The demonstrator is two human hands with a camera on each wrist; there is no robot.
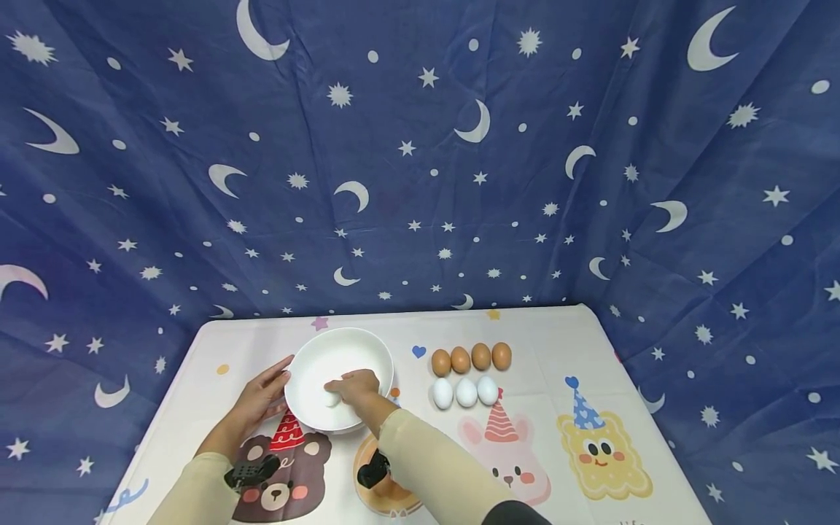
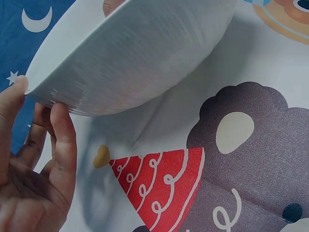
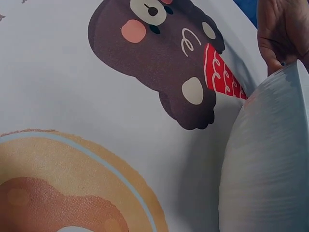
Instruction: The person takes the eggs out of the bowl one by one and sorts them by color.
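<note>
A wide white bowl [image 1: 341, 343] is at the left side of the table. My left hand [image 1: 261, 394] holds its left edge; in the left wrist view the thumb [image 2: 18, 87] is at the rim and the fingers bend under the outer wall. Inside the bowl, my right hand [image 1: 359, 386] reaches down and grips a white egg [image 1: 332, 399] close to the bottom. Part of that egg is hidden by the fingers. From the right wrist only the bowl's outer wall [image 3: 265, 164] shows, hiding the right fingers and the egg.
Right of the bowl, several brown eggs [image 1: 461, 359] form a row, with a row of three white eggs [image 1: 466, 393] in front. A white tablecloth [image 1: 558, 343] with cartoon prints covers the table. Behind it hangs a blue curtain [image 1: 407, 189] with moons and stars.
</note>
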